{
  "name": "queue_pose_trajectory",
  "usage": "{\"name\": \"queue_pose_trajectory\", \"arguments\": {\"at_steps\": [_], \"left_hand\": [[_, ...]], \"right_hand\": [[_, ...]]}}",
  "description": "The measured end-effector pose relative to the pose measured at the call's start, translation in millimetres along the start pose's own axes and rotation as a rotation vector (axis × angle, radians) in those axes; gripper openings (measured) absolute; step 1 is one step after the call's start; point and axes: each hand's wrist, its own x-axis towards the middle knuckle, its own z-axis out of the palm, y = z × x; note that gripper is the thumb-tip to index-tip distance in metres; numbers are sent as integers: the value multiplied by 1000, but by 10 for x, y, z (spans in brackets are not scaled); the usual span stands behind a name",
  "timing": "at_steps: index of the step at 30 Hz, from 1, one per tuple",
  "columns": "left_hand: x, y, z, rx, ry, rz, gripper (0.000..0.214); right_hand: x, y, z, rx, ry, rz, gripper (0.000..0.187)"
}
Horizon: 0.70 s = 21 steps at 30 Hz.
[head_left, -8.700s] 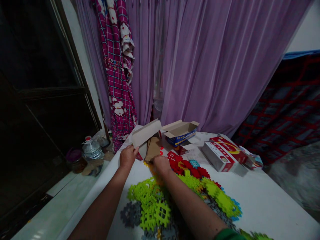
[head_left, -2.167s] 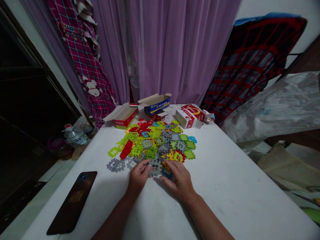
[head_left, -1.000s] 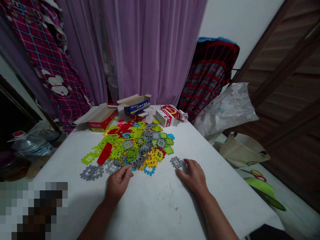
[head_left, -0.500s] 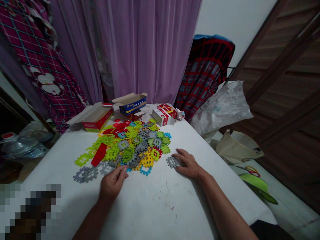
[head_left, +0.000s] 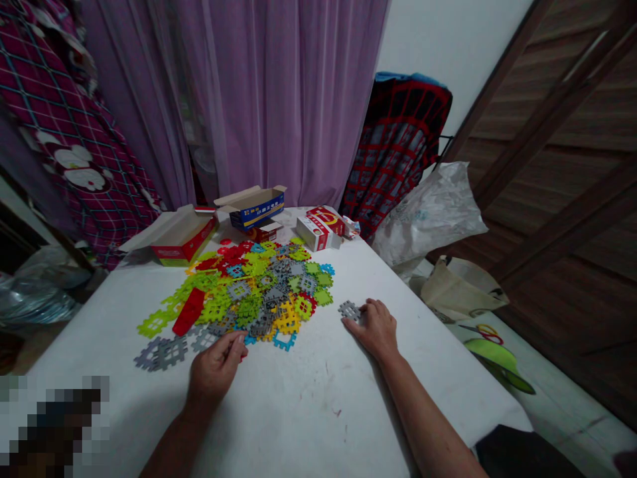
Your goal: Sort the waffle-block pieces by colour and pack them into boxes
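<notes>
My right hand point(head_left: 375, 326) rests on the table with thumb and fingers closed on the edge of a grey interlocking building tile point(head_left: 349, 310), which lies to the right of the heap. Close to the heap's front edge, my left hand point(head_left: 217, 367) is closed in a pinch. A bit of a small red piece point(head_left: 243, 356) shows under its fingertips; the rest is hidden. The heap of notched plastic tiles point(head_left: 256, 285) is lime green, grey, yellow, red and blue. A long red piece point(head_left: 189, 312) lies on its left side, with grey tiles point(head_left: 170, 352) in front.
At the back of the white table point(head_left: 303, 411) stand an open red box point(head_left: 182, 249), an open blue box point(head_left: 259, 210) and a red-and-white carton point(head_left: 318, 229). Beyond the right edge are a clear plastic bag point(head_left: 428, 206), a beige bag point(head_left: 458, 292) and scissors point(head_left: 488, 333).
My right hand has slid the grey tile a little to the right, away from the heap, and its fingers have drawn in. My left hand stays pinched. The view has turned slightly right.
</notes>
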Motion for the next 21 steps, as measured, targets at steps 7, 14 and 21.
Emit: {"name": "queue_pose_trajectory", "arguments": {"at_steps": [7,14,21], "left_hand": [[2,-20,4,24,12,10,48],[26,69,-32,27,19,14,44],[27,167,-55,80,35,30,42]], "right_hand": [[-2,-20,-22,3,-18,5,40],[-2,-23,-14,13,-12,25,40],[-15,16,18,9,-1,14,43]]}}
